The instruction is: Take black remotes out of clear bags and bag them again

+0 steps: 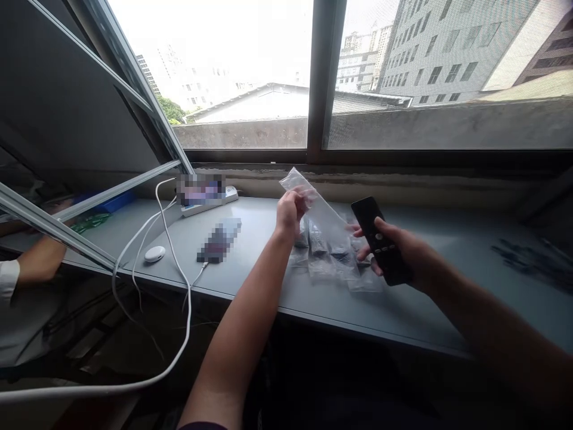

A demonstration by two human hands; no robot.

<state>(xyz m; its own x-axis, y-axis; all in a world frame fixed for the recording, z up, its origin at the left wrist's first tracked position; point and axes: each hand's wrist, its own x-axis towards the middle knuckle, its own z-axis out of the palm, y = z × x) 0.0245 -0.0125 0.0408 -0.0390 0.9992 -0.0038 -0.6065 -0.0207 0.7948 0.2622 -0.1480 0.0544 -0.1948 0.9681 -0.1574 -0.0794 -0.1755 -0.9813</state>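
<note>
My left hand pinches a clear plastic bag near its upper end and keeps it tilted above the table. A black remote control, with a round pale button and smaller light buttons, is gripped in my right hand, thumb on its face. The right fingertips reach past the remote toward the bag's lower end; whether they touch it I cannot tell. Beneath both hands lie several clear bags with grey contents that are too unclear to name.
A white power strip, a blurred-out device on a cable and a white round object are on the left. White cables hang over the table edge. Dark items lie right. Beyond a metal frame shows another person's arm.
</note>
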